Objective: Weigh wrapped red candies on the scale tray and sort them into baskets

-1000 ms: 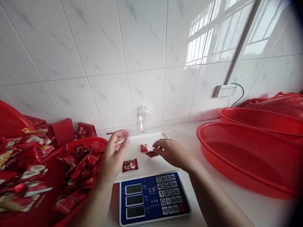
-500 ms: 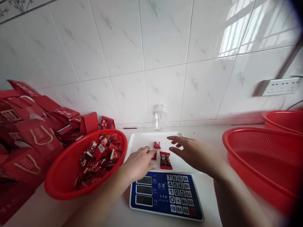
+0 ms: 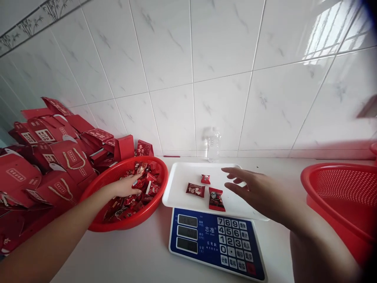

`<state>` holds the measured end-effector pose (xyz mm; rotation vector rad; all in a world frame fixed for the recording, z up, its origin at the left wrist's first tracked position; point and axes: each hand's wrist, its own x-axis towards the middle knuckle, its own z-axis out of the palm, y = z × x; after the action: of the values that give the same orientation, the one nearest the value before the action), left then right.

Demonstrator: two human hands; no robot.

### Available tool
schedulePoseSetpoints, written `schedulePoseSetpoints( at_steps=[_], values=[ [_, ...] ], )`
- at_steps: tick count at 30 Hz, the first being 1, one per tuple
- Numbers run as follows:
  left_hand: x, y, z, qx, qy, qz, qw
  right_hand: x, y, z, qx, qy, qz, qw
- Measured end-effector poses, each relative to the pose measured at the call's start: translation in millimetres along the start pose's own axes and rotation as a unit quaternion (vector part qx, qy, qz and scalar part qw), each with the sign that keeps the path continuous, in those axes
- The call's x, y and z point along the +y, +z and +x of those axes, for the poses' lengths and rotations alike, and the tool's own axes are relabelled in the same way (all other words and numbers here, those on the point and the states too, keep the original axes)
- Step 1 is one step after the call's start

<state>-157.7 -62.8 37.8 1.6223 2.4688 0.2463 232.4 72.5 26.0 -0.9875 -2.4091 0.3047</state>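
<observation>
The left hand (image 3: pixel 125 186), fingers spread, reaches among the candies (image 3: pixel 152 188) in the basket (image 3: pixel 162 177); whether it pinches one, I can't tell. They look light, their wrappers thin and probably slippery, best taken by the firm middle. The right hand (image 3: pixel 250 186) hangs half-open, holding nothing, over the scale's white tray (image 3: pixel 176 182).

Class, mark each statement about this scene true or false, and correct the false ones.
1. The left hand reaches into a red basket. True.
2. The right hand grips a sweet. False: it is open above the tray.
3. Three sweets lie on the tray. True.
4. The clear bottle lies on its side. False: it stands upright near the wall.
5. The scale's keypad is right of its displays. True.
</observation>
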Motion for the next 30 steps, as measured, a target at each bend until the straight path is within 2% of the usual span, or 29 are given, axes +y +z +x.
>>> schedulePoseSetpoints(
  at_steps=[4,9,13,17,20,25,30],
  values=[
    [-17.1,2.2,-5.2,-0.01,-0.016,-0.022,1.0,-3.6,0.9,0.5,-0.013,0.002,-0.008,1.0],
    [-24.7,-8.3,-1.8,0.056,-0.033,-0.041,0.997,-7.3,3.2,1.1,-0.01,-0.006,-0.014,1.0],
    [-16.0,-21.2,1.5,0.104,-0.032,-0.058,0.992,-10.3,2.7,1.1,-0.026,-0.001,-0.022,0.999],
    [16.9,-28.4,4.0,0.122,0.01,-0.095,0.988,-16.2,-2.3,1.1,-0.05,0.008,-0.025,0.998],
    [53.0,-21.5,8.0,0.1,0.07,-0.133,0.984,-19.8,-5.4,1.2,-0.053,0.012,-0.02,0.998],
    [112.9,12.8,12.0,0.032,0.184,-0.137,0.973,-22.3,-8.7,0.5,-0.067,0.005,-0.019,0.998],
    [150.6,54.9,15.4,-0.076,0.238,-0.091,0.964,-28.3,-5.3,2.7,-0.174,-0.006,-0.043,0.984]
  ],
)
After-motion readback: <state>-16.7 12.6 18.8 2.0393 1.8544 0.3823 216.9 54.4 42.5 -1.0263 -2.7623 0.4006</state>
